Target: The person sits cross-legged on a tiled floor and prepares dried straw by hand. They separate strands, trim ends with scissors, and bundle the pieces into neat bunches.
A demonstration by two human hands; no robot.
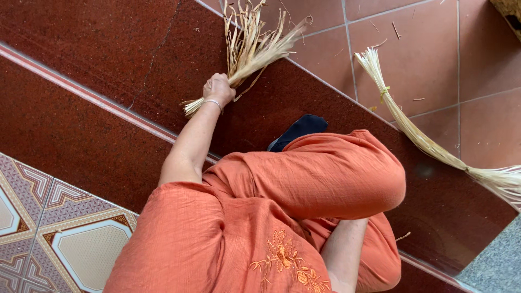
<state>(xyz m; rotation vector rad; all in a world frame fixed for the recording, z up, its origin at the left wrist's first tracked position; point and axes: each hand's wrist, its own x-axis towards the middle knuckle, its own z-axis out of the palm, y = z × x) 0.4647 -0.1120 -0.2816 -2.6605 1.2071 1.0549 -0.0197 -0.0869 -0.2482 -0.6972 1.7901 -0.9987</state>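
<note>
nearest the camera sits the person's orange garment, with embroidery on the front and one knee drawn up. the right forearm drops behind that knee; the right hand is hidden, so whether it is open or closed cannot be told.

the left arm extends straight away from the body, elbow nearly locked, wrist in line with the forearm. the left hand is fisted, fingers wrapped fully round a bundle of dry straw. a bracelet sits at the wrist. the grip lies near the butt end: a short stub of cut ends projects toward the red step edge, while the long loose ends fan out beyond, above the dark red stone floor.

judgement on technique: hold the grip firm and close to the cut ends so the stalks stay aligned; a loose fist would probably let single strands slip and splay. keeping the wrist straight looks sound.

a dark shoe tip shows past the knee. further out, well apart from the hand, a second tied straw bundle lies across the red tiles.
</note>
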